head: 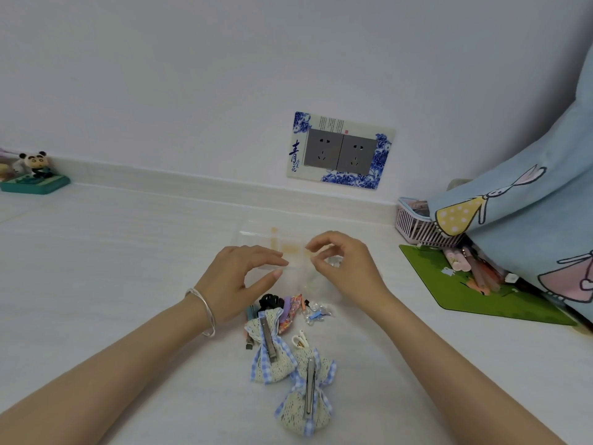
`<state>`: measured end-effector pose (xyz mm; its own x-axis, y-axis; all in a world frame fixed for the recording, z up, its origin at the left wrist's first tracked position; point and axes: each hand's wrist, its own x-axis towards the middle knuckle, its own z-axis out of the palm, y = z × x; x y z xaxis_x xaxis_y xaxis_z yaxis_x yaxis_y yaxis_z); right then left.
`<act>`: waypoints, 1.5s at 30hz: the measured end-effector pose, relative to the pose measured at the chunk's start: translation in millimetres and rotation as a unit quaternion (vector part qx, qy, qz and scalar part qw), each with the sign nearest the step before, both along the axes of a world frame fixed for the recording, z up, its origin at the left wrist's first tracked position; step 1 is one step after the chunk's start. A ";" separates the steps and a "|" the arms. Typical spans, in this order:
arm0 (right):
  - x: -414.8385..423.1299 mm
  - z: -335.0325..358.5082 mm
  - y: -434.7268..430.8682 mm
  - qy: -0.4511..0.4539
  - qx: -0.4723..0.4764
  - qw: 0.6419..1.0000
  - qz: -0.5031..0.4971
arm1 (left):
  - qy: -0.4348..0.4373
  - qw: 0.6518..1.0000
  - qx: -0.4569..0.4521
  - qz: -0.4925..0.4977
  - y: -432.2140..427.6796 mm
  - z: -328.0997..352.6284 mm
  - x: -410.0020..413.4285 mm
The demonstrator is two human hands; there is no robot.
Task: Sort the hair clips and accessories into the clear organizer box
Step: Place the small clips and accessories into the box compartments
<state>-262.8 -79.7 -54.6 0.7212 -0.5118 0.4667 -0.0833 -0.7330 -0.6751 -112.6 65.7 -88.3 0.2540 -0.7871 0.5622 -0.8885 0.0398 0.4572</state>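
Observation:
The clear organizer box (256,233) lies on the white surface at the centre, hard to make out against it, with yellowish tints inside. My left hand (239,273), a silver bangle on its wrist, pinches the box's near edge between thumb and fingers. My right hand (345,263) pinches the same edge just to the right. Closer to me lies a pile of accessories (290,311): a black claw clip (271,301), coloured hair ties and small clear clips. Two lace-and-gingham bow clips (269,353) (308,395) lie nearest, metal clasps up.
A pink wire basket (414,226) and a green mat (475,293) with pens sit at the right, under a blue cartoon-print cloth (529,203). A panda figurine (33,173) stands at the far left. A double wall socket (340,152) is behind the box.

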 end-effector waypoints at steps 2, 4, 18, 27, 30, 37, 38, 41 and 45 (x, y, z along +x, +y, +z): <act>-4.8 1.2 0.5 -0.005 -0.002 1.000 -0.001 | -0.001 1.000 0.002 0.002 0.1 -0.5 0.6; -15.3 3.8 5.0 -0.031 -0.020 0.999 0.007 | -0.001 1.000 0.004 0.002 0.3 -0.8 1.0; -40.2 -28.7 13.5 0.185 -0.297 0.933 0.086 | 0.008 1.000 -0.001 -0.003 1.0 -0.3 -0.3; -32.9 1.7 15.2 -0.035 -0.106 0.994 0.022 | 0.007 1.000 -0.007 -0.005 1.4 -0.5 -0.9; -17.0 10.9 6.4 -0.015 -0.072 0.997 -0.007 | 0.011 1.000 -0.006 -0.003 1.0 -0.3 -1.0; -17.1 6.1 -3.0 0.072 -0.094 0.993 -0.013 | 0.002 1.000 -0.003 -0.002 1.7 0.7 -1.4; -22.6 6.4 -1.8 0.060 -0.094 0.994 -0.017 | 0.002 1.000 -0.004 -0.003 1.6 0.8 -1.6; -41.3 2.1 7.8 0.036 -0.082 0.996 0.015 | 0.001 1.000 -0.002 -0.003 1.0 0.6 -1.5; -50.9 -21.5 15.7 0.155 -0.123 0.978 0.071 | 0.004 1.000 -0.004 -0.004 0.7 -0.7 0.1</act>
<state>-313.6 -64.1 -76.1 0.9030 -0.2965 0.3108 -0.1420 -0.8889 -0.4354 -112.6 66.3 -88.9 0.2527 -0.7851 0.5655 -0.8842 0.0499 0.4644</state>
